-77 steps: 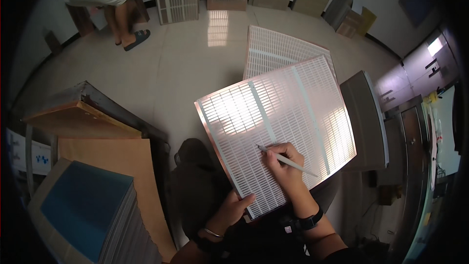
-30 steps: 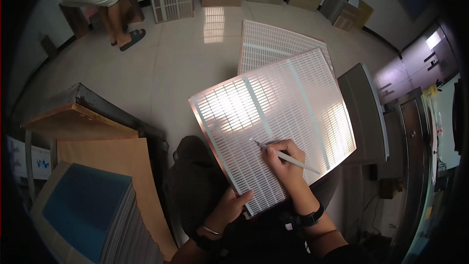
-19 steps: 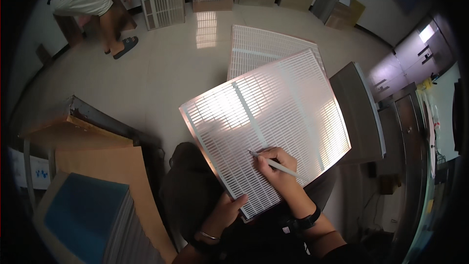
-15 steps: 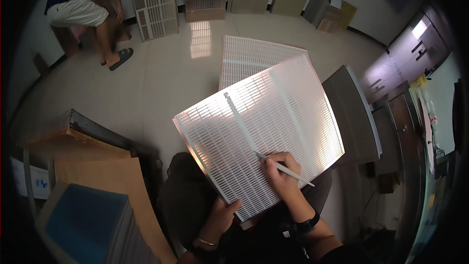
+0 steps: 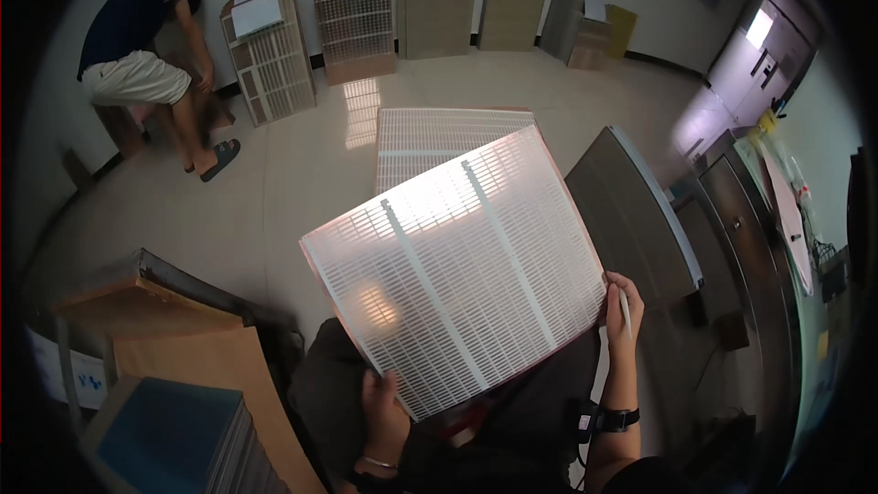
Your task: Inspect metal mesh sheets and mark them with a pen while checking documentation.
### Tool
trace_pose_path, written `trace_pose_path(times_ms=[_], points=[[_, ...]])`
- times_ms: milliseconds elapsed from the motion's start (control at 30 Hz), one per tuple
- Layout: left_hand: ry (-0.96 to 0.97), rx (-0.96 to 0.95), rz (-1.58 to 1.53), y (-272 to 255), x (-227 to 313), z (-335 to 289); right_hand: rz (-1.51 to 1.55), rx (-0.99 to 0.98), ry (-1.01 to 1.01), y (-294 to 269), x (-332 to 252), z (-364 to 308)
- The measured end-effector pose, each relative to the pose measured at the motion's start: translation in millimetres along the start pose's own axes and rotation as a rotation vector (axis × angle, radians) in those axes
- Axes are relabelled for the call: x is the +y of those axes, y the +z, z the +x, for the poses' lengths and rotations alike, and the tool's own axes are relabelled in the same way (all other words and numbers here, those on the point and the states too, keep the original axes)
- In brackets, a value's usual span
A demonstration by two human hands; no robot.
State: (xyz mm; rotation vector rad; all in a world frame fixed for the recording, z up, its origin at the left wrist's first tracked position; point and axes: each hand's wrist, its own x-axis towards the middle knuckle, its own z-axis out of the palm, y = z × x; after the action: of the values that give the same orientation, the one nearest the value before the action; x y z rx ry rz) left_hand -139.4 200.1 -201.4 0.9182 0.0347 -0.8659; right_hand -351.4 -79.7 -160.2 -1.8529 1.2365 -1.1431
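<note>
I hold a large white slotted plastic grid panel (image 5: 462,265) tilted over my lap. My left hand (image 5: 382,412) grips its near lower edge from underneath. My right hand (image 5: 622,311) holds the panel's right corner and also pinches a thin white pen-like tool (image 5: 626,304) between its fingers. A dark watch (image 5: 615,419) sits on my right wrist. A second white grid panel (image 5: 430,133) lies flat on the floor beyond the one I hold.
A grey flat panel (image 5: 640,210) lies to my right. Brown boards and a blue-topped stack (image 5: 174,402) sit at my left. Several framed panels (image 5: 357,9) lean on the far wall. A person (image 5: 146,55) bends over at the far left.
My right hand has left the panel's face, where the pen touched it, and moved to its right edge. The panel has been raised and turned, and my view has lifted toward the far wall.
</note>
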Motion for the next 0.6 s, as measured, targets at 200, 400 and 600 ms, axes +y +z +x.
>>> trace_pose_path(times_ms=[200,400,600], points=[[0.229,0.054,-0.027,-13,13,-1,0.293,-0.148,0.091,-20,-26,-4],[0.368,0.102,0.045,-9,52,-5,0.605,-0.264,0.217,-24,-49,-18],[0.382,0.174,0.119,-14,76,-26,0.600,-0.348,0.177,-27,-65,-35]])
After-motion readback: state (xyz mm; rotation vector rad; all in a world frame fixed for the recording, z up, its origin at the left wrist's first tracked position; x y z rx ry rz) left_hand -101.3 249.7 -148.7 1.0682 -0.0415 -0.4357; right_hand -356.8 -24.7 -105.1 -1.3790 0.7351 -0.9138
